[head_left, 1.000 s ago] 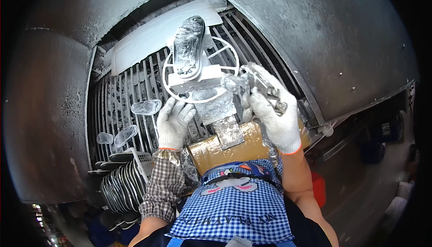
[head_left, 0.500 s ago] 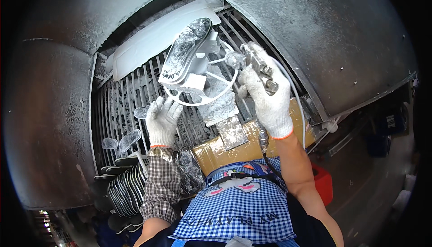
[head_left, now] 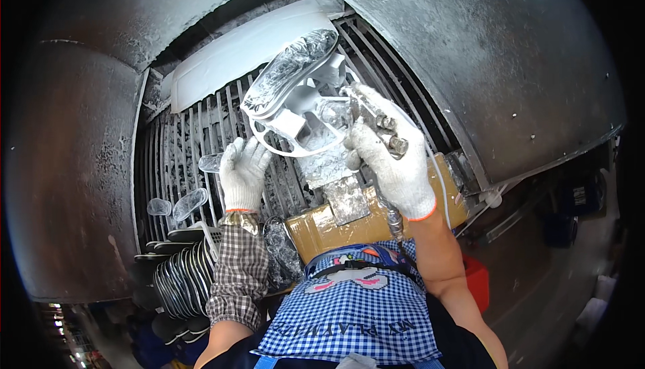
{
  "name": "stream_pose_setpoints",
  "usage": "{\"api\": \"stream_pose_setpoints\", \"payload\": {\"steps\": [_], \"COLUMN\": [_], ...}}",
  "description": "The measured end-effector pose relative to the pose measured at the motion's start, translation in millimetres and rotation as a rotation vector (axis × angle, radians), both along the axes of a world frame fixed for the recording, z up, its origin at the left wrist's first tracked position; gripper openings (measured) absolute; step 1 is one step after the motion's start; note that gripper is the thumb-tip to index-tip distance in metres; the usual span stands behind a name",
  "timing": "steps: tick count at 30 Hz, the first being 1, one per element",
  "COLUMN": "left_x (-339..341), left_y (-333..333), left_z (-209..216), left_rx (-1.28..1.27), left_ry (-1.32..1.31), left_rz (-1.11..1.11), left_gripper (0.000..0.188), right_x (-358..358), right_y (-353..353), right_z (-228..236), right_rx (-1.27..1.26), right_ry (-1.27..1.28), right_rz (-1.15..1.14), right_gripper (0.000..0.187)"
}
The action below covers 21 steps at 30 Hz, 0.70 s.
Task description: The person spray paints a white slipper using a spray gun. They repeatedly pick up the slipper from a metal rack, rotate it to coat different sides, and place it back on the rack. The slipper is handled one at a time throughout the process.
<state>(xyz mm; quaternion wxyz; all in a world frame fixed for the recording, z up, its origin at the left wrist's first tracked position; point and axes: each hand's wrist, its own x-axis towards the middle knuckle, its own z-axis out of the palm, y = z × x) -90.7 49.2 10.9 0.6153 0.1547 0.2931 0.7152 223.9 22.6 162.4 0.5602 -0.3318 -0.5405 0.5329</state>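
Observation:
My right hand, in a white knit glove, grips a metal spray gun. Its clouded front end points left over the edge of a white wheel-shaped turntable. On white blocks of that turntable lies a shoe sole, tilted up to the right, its upper side covered in crinkled clear film. My left hand, gloved too, has its fingers stretched out just below the turntable's left rim. Whether the fingertips touch the rim I cannot tell. Nothing shows in that hand.
Under the turntable runs a paint-crusted metal grate with a white sheet at its back. Clear sole-shaped pieces lie left. Many soles stand stacked at lower left. A tape-wrapped box lies before me; metal walls flank the grate.
The sole and turntable have turned slightly clockwise. My right hand has brought the spray gun a little left and down, nearer the turntable's middle. My left hand has stayed near the rim.

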Motion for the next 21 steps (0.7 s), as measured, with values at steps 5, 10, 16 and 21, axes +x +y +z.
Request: {"api": "stream_pose_setpoints", "payload": {"steps": [5,10,16,21], "left_x": [24.8,60.5,79.5,90.5], "left_y": [-11.6,-27.0,-35.3,-37.8], "left_z": [-7.8,0.7,-7.9,-1.1], "left_rx": [-0.082,-0.129,-0.136,-0.116], "left_ry": [0.030,-0.036,-0.121,-0.181], "left_rz": [0.006,-0.092,-0.169,-0.166], "left_gripper": [0.040,0.046,0.049,0.032], "right_x": [-0.7,0.9,5.3,2.6], "right_y": [8.0,12.2,13.7,3.2], "right_z": [-5.9,-6.7,-9.6,2.4], "right_rx": [0.045,-0.001,0.051,0.093], "right_ry": [-0.019,0.006,0.029,-0.072], "right_rz": [-0.107,-0.178,-0.211,-0.353], "right_gripper": [0.051,0.052,0.052,0.050]}}
